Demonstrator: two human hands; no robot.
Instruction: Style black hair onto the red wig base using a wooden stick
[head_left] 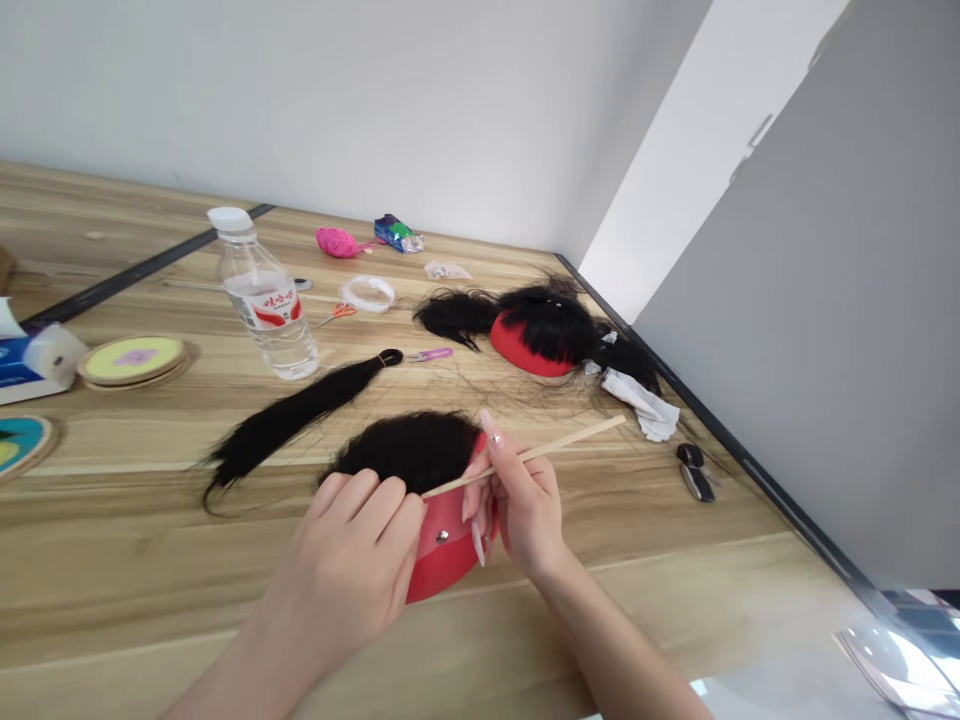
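A red cap-like form (442, 570) with black hair (412, 447) over its far side sits near the front of the table. A thin pale wooden stick (574, 436) slants across it. My left hand (356, 555) is closed at the form's left side, its knuckles up, around the stick's lower end; its fingertips are hidden. My right hand (521, 495) pinches the stick between thumb and fingers at the form's right edge. A small metal stud (442, 536) shows on the red surface between my hands.
Behind lie a black hair bundle (300, 405), a water bottle (266, 300), purple snips (431, 354), orange scissors (341, 311) and a second red form (525, 350) with hair. Crumpled tissue (643, 405) and keys (696, 472) lie right; round hoops (135, 360) lie left.
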